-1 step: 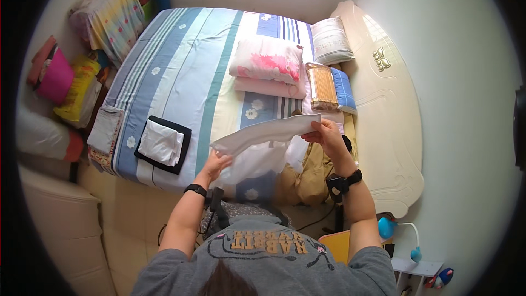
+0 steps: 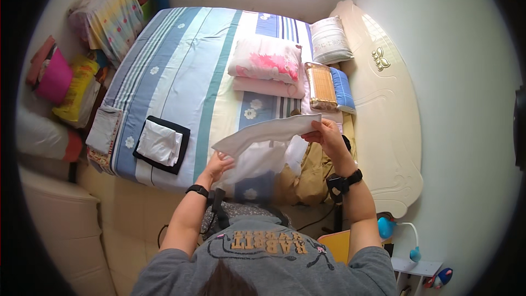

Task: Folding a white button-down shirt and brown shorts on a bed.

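Between my hands, over the near edge of the bed, a white cloth (image 2: 263, 133) is held up by its ends. Its upper edge is a wide, stiff-looking band, and thinner, partly see-through fabric hangs below. My left hand (image 2: 218, 166) has its fingers closed on the band's left end. At the other end, higher up, my right hand (image 2: 326, 135) pinches the band's corner between thumb and fingers. Crumpled tan-brown clothing (image 2: 307, 178) lies on the bed below my right hand. To the left, a folded white garment (image 2: 160, 141) rests on a folded black one (image 2: 174, 166).
The striped bedspread (image 2: 183, 71) carries folded pink-and-white bedding (image 2: 263, 60), a pale pillow (image 2: 330, 41), a bamboo-topped pillow (image 2: 321, 87) and a blue pillow (image 2: 342, 90). A cream headboard (image 2: 383, 120) stands at right. Bags and covered piles (image 2: 107, 22) line the left.
My left hand has shifted very slightly to the right with its end of the white cloth. My right hand keeps its grip in nearly the same place.
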Motion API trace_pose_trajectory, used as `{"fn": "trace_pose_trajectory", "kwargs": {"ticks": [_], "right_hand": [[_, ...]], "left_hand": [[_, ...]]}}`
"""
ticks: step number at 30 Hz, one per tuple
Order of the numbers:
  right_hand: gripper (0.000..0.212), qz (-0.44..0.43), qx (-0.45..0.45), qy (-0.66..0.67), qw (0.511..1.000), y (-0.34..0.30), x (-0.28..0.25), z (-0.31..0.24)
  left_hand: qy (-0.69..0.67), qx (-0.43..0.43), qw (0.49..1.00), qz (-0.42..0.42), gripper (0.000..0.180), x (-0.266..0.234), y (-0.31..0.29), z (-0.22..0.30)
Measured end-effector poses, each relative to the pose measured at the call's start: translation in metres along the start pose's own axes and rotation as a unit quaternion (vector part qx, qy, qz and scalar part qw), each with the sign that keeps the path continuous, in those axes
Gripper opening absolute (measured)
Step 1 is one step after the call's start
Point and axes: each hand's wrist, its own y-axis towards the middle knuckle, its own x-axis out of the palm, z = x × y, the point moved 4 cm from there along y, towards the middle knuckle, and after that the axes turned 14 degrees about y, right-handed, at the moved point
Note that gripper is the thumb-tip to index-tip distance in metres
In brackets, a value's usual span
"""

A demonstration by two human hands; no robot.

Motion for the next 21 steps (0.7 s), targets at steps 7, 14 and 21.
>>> {"fn": "trace_pose_trajectory", "kwargs": {"ticks": [7, 14, 21], "right_hand": [[0.031, 0.063, -0.017, -0.073, 0.995, -0.005, -0.013, -0.021], [0.02, 0.266, -0.041, -0.049, 0.962, 0.018, -0.127, 0.02], [0.044, 0.227, -0.068, -0.009, 0.971, 0.028, -0.088, 0.033]], "left_hand": [[-0.111, -0.062, 0.991, 0.042, 0.026, 0.033, 0.037, -0.031], [0.034, 0.075, 0.986, 0.145, 0.013, 0.014, 0.054, 0.084], [0.062, 0.1, 0.958, 0.262, 0.028, 0.003, 0.012, 0.131]]}}
